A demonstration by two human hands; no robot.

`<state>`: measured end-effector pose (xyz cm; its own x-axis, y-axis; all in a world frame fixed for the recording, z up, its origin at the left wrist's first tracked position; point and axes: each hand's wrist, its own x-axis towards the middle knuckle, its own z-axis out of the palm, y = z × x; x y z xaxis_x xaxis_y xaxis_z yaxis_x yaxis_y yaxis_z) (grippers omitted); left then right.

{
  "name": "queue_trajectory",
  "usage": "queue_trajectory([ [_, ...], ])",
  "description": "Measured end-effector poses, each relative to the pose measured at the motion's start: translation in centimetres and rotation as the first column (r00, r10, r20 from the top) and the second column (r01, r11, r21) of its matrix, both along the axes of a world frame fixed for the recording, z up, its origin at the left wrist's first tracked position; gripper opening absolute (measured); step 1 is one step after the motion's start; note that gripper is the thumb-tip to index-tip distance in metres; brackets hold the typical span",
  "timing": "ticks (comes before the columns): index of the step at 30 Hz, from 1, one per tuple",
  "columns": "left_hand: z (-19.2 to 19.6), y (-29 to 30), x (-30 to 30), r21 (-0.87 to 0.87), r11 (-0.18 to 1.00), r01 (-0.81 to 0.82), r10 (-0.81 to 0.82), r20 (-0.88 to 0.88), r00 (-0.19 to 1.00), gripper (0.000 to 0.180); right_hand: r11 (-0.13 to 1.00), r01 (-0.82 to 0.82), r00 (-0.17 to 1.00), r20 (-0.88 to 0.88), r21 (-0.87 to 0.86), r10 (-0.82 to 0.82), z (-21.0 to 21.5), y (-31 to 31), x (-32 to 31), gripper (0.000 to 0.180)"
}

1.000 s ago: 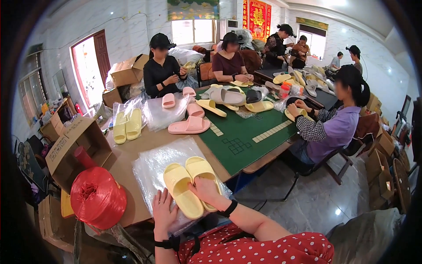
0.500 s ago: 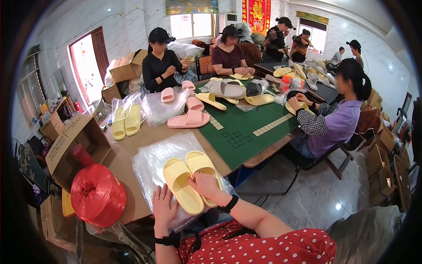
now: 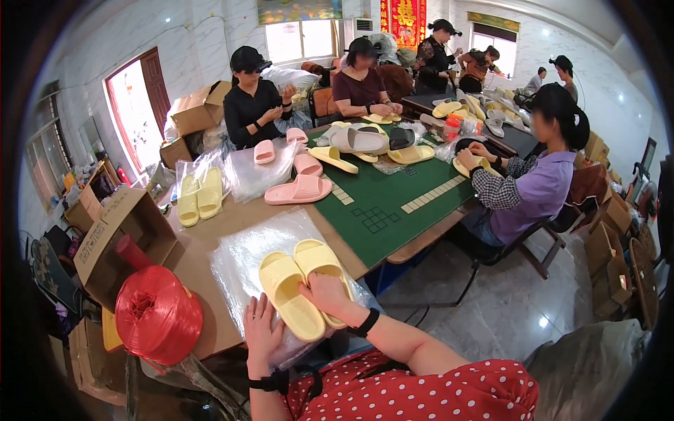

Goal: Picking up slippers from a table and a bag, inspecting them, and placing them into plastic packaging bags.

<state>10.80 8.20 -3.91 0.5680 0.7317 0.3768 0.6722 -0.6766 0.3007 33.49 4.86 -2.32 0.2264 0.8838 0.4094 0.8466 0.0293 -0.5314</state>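
Two pale yellow slippers, the left slipper [image 3: 289,309] and the right slipper [image 3: 317,254], lie side by side, soles down, on a stack of clear plastic bags [image 3: 232,252] at the table's near edge. My right hand [image 3: 328,296] is closed on the right slipper, with its fingertips hidden between the two slippers and under the strap area. Beside the left slipper's heel, my left hand [image 3: 262,330] lies flat on the bags with its fingers stretched out, holding nothing.
A red twine roll [image 3: 158,316] and an open cardboard box [image 3: 116,242] stand left. Beyond lie bagged yellow slippers [image 3: 209,193], pink slippers [image 3: 298,189] and a green mat [image 3: 379,217] with more slippers. Co-workers sit around the table, one in purple [image 3: 540,189] at right.
The whole view has shifted slightly. My hands and the two slippers stay in the same place on the bags. The hands of the co-worker in black have moved a little.
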Motion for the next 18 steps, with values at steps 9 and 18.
queue_trajectory([
  [9, 0.5, 0.0, 0.1, -0.01, 1.0, -0.005, 0.005, 0.002, 1.0, 0.058, 0.999, 0.0, 1.0, 0.006, 0.04, 0.0, -0.7, 0.4, 0.2, 0.038],
  [18, 1.3, -0.3, 0.0, -0.09, 0.996, 0.023, -0.023, -0.003, 1.0, 0.071, 0.998, 0.053, 0.993, -0.101, -0.042, -0.057, 0.2, -1.5, 3.5, 0.04],
])
